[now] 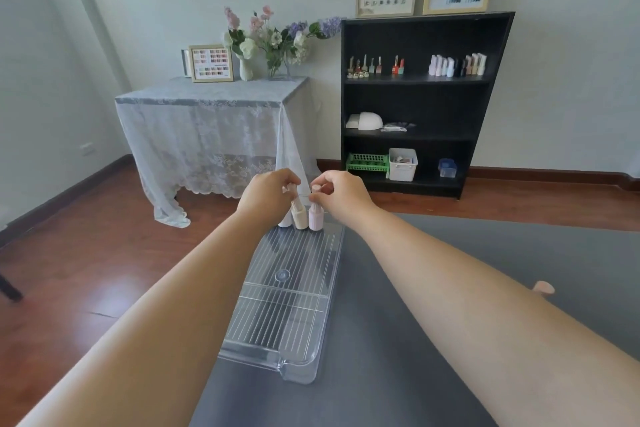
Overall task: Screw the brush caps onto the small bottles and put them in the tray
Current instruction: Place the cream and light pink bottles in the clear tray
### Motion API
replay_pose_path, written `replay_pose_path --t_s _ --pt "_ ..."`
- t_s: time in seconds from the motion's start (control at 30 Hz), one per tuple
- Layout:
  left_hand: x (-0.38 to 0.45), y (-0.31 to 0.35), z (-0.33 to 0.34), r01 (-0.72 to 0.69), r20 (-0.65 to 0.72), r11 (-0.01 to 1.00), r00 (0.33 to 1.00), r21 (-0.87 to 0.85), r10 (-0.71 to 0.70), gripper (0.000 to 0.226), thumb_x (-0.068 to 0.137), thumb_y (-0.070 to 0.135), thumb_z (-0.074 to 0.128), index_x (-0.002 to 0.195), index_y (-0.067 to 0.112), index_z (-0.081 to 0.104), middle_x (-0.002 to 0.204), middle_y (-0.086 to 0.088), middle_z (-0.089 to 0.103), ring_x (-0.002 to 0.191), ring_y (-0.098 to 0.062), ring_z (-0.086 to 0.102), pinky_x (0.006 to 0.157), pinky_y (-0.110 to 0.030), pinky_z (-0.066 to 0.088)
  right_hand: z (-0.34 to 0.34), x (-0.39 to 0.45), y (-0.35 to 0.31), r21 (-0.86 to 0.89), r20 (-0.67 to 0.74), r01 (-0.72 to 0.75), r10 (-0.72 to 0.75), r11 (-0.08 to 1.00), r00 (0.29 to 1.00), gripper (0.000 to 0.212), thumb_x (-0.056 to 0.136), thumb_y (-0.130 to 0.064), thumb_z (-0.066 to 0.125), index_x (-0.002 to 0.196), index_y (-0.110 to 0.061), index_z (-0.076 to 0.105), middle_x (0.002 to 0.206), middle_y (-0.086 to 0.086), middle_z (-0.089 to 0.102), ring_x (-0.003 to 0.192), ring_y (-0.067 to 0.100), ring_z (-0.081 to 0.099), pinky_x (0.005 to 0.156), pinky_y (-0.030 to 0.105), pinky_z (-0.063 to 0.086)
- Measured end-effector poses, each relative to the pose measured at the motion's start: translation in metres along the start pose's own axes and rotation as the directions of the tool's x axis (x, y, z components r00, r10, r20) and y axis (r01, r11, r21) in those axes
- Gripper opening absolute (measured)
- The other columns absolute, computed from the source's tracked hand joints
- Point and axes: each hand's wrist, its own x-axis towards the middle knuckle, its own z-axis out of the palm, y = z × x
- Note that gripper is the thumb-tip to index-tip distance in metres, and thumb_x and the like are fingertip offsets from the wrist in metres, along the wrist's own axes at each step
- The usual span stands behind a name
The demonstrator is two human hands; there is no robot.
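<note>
Your clear tray (277,354) lies lengthwise on the grey worktop (433,288), running from bottom centre toward frame centre. Three upright bottles stand at its far end. Your left hand (268,196) hides the white bottle (284,221) and pinches the cream bottle (300,217) cap; your right hand (341,192) pinches the pink bottle (316,217) cap.

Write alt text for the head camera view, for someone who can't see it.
Two hands reach to the far end of a clear ribbed tray on a grey table: the left hand and right hand each pinch the cap of a small bottle standing there, a cream bottle and a pink bottle. A black shelf of nail polish stands behind.
</note>
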Motion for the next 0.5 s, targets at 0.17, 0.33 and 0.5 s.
replay_pose_path --t_s 0.17,0.33,0.5 --pt "0.002 0.001 0.0 -0.038 0.022 0.999 0.999 0.039 0.037 0.025 0.092 0.016 0.054 0.112 0.026 0.065 0.111 0.001 0.067 0.109 -0.021 0.056 0.086 -0.04 0.05 0.005 0.005 0.004 0.006 -0.009 0.013 -0.013 1.0 1.0 0.016 0.086 -0.021 0.067 0.102 -0.019 0.068 0.089 -0.005 0.063 0.081 0.009 0.057 0.057 0.013 0.035" --pt "0.0 0.003 0.001 -0.059 0.008 0.996 0.998 0.068 0.059 0.028 0.092 0.017 0.055 0.117 0.026 0.062 0.111 0.003 0.068 0.112 -0.023 0.053 0.086 -0.041 0.049 0.009 0.004 0.003 -0.001 -0.011 0.005 -0.005 1.0 1.0 0.023 0.087 -0.019 0.065 0.109 -0.018 0.067 0.088 -0.004 0.064 0.081 0.01 0.057 0.059 0.014 0.037" --pt "-0.01 0.001 -0.005 -0.051 0.003 0.997 0.999 0.052 0.051 0.044 0.089 0.022 0.062 0.131 0.03 0.049 0.129 0.007 0.06 0.119 -0.023 0.05 0.094 -0.043 0.046 -0.001 -0.012 0.0 0.011 0.03 -0.035 0.035 0.999 0.999 0.044 0.087 -0.012 0.059 0.13 -0.022 0.056 0.112 0.002 0.058 0.095 0.014 0.054 0.077 0.023 0.043"
